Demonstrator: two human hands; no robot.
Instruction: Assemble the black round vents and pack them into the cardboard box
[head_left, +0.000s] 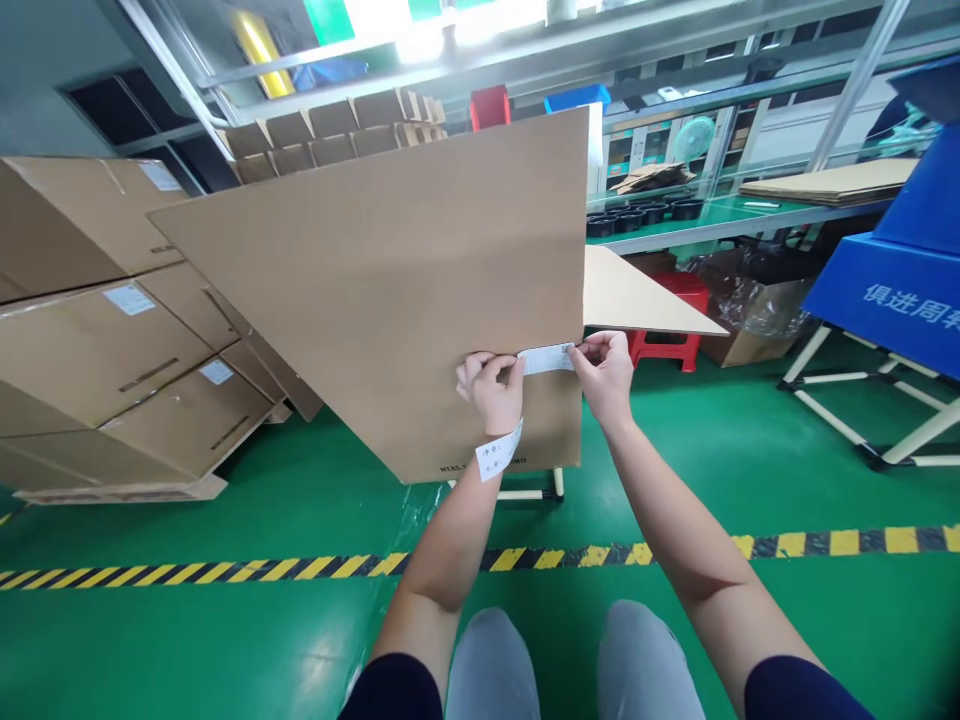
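Observation:
A large flat brown cardboard carton (390, 290) stands tilted in front of me, one flap (637, 300) sticking out to the right. A white paper label (547, 358) lies against its face near the right edge. My left hand (491, 390) pinches the label's left end, fingers closed. My right hand (606, 372) pinches its right end. A second white label strip (499, 452) hangs at my left wrist.
Stacked closed cartons (112, 350) lie at the left. Folded boxes (337, 130) are piled behind. A blue rack (885, 300) on white tube legs stands at the right, a red stool (675, 320) beyond the flap. A yellow-black stripe (825, 543) crosses the green floor.

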